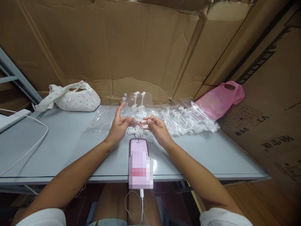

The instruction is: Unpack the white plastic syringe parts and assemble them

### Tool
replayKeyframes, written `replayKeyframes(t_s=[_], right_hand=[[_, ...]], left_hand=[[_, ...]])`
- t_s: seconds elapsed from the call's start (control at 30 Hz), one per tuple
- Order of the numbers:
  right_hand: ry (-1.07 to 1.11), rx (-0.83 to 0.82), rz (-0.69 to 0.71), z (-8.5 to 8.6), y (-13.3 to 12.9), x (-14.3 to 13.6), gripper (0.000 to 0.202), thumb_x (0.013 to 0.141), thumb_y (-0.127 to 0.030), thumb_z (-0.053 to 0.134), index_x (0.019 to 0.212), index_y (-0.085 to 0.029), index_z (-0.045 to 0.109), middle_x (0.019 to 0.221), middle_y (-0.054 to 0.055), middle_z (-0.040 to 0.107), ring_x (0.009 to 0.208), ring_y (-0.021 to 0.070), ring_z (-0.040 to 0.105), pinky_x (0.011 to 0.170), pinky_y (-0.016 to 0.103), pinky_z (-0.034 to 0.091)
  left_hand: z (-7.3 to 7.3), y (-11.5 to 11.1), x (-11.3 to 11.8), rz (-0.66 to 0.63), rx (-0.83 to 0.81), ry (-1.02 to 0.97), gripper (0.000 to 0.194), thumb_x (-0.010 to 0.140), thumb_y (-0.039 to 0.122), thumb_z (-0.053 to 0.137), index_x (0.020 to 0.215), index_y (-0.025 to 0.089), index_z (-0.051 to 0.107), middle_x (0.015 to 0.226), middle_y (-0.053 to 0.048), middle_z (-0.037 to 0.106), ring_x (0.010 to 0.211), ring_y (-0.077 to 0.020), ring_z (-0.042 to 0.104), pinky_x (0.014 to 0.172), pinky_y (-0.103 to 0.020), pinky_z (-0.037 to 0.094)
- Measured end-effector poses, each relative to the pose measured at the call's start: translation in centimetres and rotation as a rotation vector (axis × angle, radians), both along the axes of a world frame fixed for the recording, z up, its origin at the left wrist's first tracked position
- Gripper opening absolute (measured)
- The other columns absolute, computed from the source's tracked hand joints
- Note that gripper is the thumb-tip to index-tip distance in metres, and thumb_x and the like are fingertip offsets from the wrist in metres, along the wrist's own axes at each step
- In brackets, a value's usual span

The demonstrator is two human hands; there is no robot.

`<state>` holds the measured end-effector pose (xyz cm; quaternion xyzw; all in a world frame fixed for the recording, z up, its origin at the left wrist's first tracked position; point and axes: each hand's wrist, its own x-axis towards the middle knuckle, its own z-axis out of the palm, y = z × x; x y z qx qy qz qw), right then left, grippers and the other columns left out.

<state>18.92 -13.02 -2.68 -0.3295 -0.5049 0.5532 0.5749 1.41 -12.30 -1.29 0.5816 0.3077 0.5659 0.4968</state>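
Observation:
My left hand (121, 125) and my right hand (157, 127) meet above the middle of the table. Between their fingertips is a small, thin white plastic piece (141, 121), its shape mostly hidden. The left thumb and fingers are closed at its left end, with one finger raised; the right thumb and fingers pinch the other end. Just below lie several small white plastic parts (138, 132) in a loose pile. Behind my hands, two long-stemmed white plastic pieces (139, 102) with rounded ends rest on a clear bag.
Filled clear bags (183, 121) lie to the right, beside a pink plastic bag (219, 99). A crumpled clear bag (101, 119), small clear bottles (124, 102) and a white patterned handbag (78, 97) sit left. A cabled phone (138, 147) is in front; cardboard (105, 47) stands behind.

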Motion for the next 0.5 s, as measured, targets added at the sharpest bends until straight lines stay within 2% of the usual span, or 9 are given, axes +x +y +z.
replayKeyframes(t_s=[0.17,0.33,0.43,0.5], right_hand=[[0.048,-0.044,0.040,-0.19,0.18,0.09,0.026,0.073,-0.042,0.072,0.087,-0.020,0.067,0.082,0.001,0.068,0.080,0.0161,0.066,0.083,0.038,0.057],[0.112,-0.138,0.076,0.04,0.19,-0.03,0.015,0.079,-0.027,0.064,0.092,-0.020,0.065,0.065,-0.004,0.059,0.073,0.0126,0.064,0.086,0.038,0.057],[0.154,-0.218,0.065,0.22,0.13,-0.04,0.020,0.082,-0.014,0.054,0.099,-0.019,0.062,0.060,-0.005,0.057,0.069,0.0115,0.065,0.087,0.038,0.058],[0.171,-0.265,0.068,0.26,0.10,0.05,0.027,0.081,-0.009,0.050,0.105,-0.018,0.059,0.062,-0.005,0.059,0.071,0.0117,0.067,0.088,0.038,0.058]], left_hand=[[-0.12,0.33,-0.29,-0.008,-0.096,-0.009,0.077,0.087,0.023,0.060,0.149,0.021,0.014,0.094,-0.010,0.072,0.074,-0.0161,0.070,0.078,-0.035,0.056],[0.15,0.27,-0.32,0.024,-0.184,0.030,0.069,0.091,0.018,0.052,0.149,0.021,0.015,0.111,-0.015,0.068,0.076,-0.0152,0.071,0.082,-0.035,0.056],[0.29,0.24,-0.38,0.025,-0.225,0.040,0.069,0.092,0.015,0.049,0.150,0.021,0.013,0.127,-0.020,0.059,0.078,-0.0146,0.072,0.085,-0.035,0.056],[0.28,0.26,-0.45,0.020,-0.240,0.063,0.065,0.092,0.012,0.046,0.150,0.022,0.019,0.140,-0.021,0.048,0.079,-0.0141,0.072,0.085,-0.034,0.057]])
